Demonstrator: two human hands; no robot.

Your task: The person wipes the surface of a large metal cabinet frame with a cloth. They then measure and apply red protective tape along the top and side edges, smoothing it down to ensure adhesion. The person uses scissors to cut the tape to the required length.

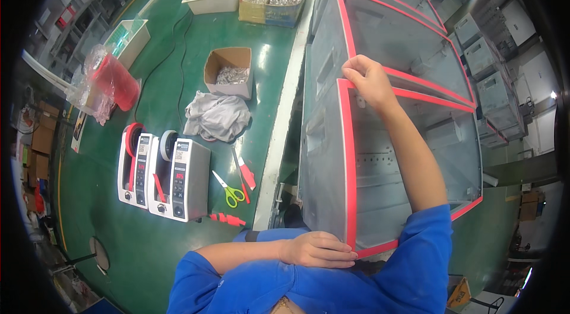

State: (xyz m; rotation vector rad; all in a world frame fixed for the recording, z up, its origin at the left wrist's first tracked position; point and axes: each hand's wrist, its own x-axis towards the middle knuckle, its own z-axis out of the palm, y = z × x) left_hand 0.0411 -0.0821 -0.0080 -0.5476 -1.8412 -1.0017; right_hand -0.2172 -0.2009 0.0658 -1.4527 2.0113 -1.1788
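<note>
In front of me on the right stands a grey metal cabinet [325, 154] with an open front, its rim lined with red tape [348, 159]. My right hand [371, 79] reaches to the far left corner of that rim, thumb and fingertips pinched at the tape's far end. Down at the near left corner, my left hand [320, 249] lies against the rim with its fingers closed together over the tape's near end. The fingertips partly hide what they press on.
Behind it stand more red-edged cabinets [404, 35]. On the green floor at left are two tape dispensers [193, 180], green-handled scissors [233, 195], a red-handled knife [246, 174], a grey cloth [217, 115], a carton of small parts [249, 76] and a wrapped red roll [119, 79].
</note>
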